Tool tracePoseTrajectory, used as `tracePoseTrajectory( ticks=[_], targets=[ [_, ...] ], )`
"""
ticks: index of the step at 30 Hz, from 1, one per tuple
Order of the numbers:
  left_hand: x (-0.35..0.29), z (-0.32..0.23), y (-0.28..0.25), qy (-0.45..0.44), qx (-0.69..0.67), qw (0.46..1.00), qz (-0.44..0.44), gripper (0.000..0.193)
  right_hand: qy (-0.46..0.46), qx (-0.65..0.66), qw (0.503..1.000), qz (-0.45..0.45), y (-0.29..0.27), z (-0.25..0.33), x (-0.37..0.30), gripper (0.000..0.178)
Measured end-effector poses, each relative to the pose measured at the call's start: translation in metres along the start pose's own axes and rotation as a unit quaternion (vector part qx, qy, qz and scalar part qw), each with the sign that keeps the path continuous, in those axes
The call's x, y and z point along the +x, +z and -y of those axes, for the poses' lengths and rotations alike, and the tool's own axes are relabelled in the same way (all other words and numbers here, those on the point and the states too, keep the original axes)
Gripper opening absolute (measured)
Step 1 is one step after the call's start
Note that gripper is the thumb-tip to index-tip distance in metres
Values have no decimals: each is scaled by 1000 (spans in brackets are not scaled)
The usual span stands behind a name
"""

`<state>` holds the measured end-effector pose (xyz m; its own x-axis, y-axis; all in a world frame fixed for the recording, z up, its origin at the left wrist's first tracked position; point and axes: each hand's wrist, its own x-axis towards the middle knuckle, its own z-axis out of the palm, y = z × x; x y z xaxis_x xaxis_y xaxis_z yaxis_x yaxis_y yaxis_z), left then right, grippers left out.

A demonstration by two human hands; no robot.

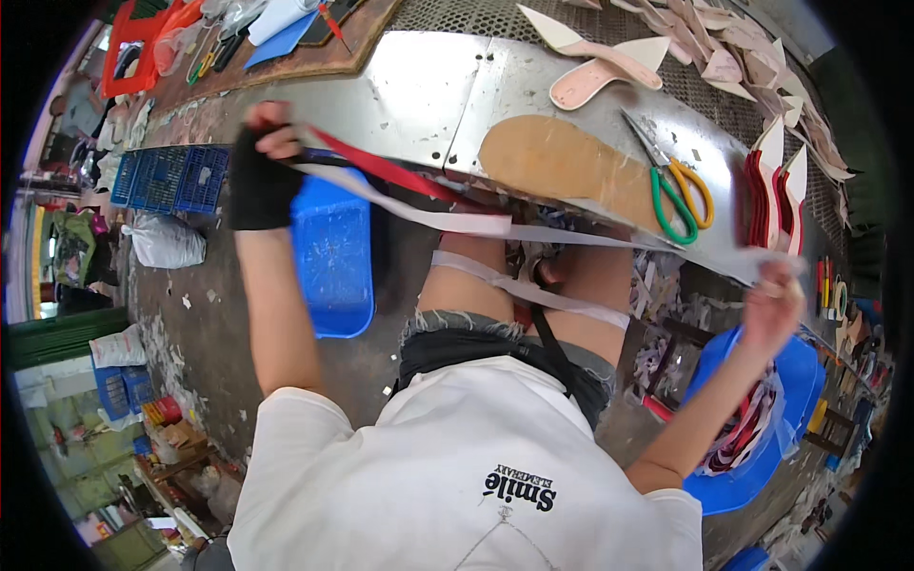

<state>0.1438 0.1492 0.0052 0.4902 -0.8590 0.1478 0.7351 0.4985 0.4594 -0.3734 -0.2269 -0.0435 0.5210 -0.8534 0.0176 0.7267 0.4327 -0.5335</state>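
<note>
My left hand, in a black fingerless glove, is closed at the upper left on a red strip with a white side. From it a pale band stretches across above my lap to my right hand. The fingers of my right hand are pinched on the far end of that band, slightly blurred. Another stretch of pale band lies across my thighs. Scissors with one green and one yellow handle lie on the bench near a brown sole-shaped board.
A metal-topped bench runs along the front. It bears pink insole-shaped pieces, a stack of red-and-white pieces and a heap of pale pieces. Blue tubs stand left and right; the right one holds red-and-white strips.
</note>
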Motion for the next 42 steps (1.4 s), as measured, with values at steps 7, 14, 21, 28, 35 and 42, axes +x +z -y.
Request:
tracePoseTrajectory(
  ticks=[7, 14, 21, 28, 35, 42],
  targets=[
    [-100, -182, -107, 354, 299, 784, -413, 28, -413, -511, 689, -307, -145, 242, -51, 37],
    [-88, -131, -59, 223, 400, 858, -235, 30, -137, -674, 670, -279, -116, 121, -40, 30],
    [-54, -74, 0, 133, 524, 805, -245, 33, 213, -698, 668, 142, -21, -156, -55, 41],
    [-58, -128, 19, 326, 571, 674, -337, 40, 102, -858, 432, 257, 20, -276, -55, 30],
    [-133, -214, 35, 423, 529, 627, -384, 38, 104, -893, 429, -80, -113, -20, -32, 26],
    [-75, -99, 82, 148, 597, 783, -88, 37, 3, -919, 389, -65, -136, 62, -59, 35]
  ],
)
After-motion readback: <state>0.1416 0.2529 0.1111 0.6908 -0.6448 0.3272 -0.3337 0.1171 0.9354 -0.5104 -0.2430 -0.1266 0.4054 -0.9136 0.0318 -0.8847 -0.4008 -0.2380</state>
